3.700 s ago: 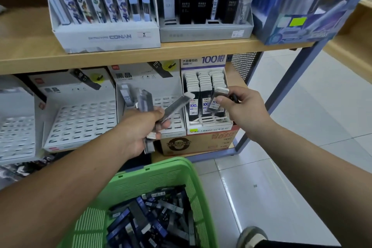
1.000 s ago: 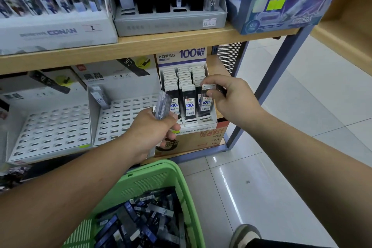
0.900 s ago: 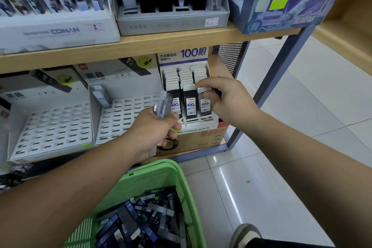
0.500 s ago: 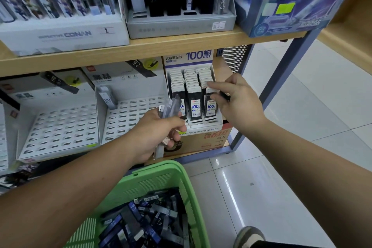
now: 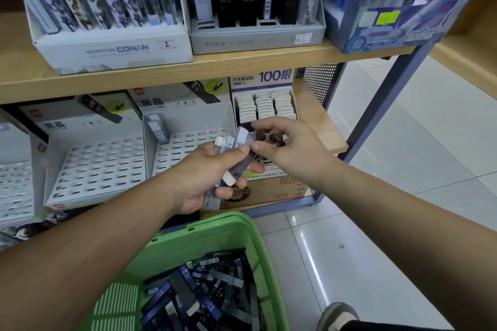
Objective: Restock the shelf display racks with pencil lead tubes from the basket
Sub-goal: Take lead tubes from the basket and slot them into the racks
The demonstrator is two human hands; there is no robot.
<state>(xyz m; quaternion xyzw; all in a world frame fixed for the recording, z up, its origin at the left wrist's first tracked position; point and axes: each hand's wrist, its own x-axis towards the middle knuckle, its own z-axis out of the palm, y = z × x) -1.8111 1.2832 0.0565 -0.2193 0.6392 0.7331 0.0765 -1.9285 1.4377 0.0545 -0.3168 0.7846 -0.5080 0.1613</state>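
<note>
**Both hands meeting on a bundle of lead tubes in front of the lower shelf**

Centre of frame: the left hand (image 5: 204, 177) is closed around a bundle of pencil lead tubes (image 5: 231, 142), whose white-capped ends fan out above the thumb. The right hand (image 5: 290, 153), just right of centre, touches the bundle. Its thumb and forefinger pinch the upper end of one dark tube (image 5: 243, 165), which slants down across the left fingers. A short dark object (image 5: 277, 140) shows among the curled right fingers; what it is cannot be told.

Lower centre: a green basket (image 5: 215, 223) holds a loose heap of tubes (image 5: 204, 293), dark with blue and grey labels.

Behind the hands, on the lower shelf, three display racks stand side by side:
- the narrow rack (image 5: 266, 107) marked "100", right of centre, is packed with rows of white-capped tubes;
- the middle slotted rack (image 5: 185, 145) carries a single tube (image 5: 158, 129) standing at its upper left corner;
- the left slotted rack (image 5: 99, 164) shows bare slots.

Top of frame: the wooden upper shelf (image 5: 215, 67) bears a white box (image 5: 115, 48) printed "CONAN", a grey tray (image 5: 255, 40) of black packs, and a blue carton (image 5: 390, 32).

Lower right: the toe of a shoe (image 5: 338, 314) rests on the pale tiled floor (image 5: 403, 169).
</note>
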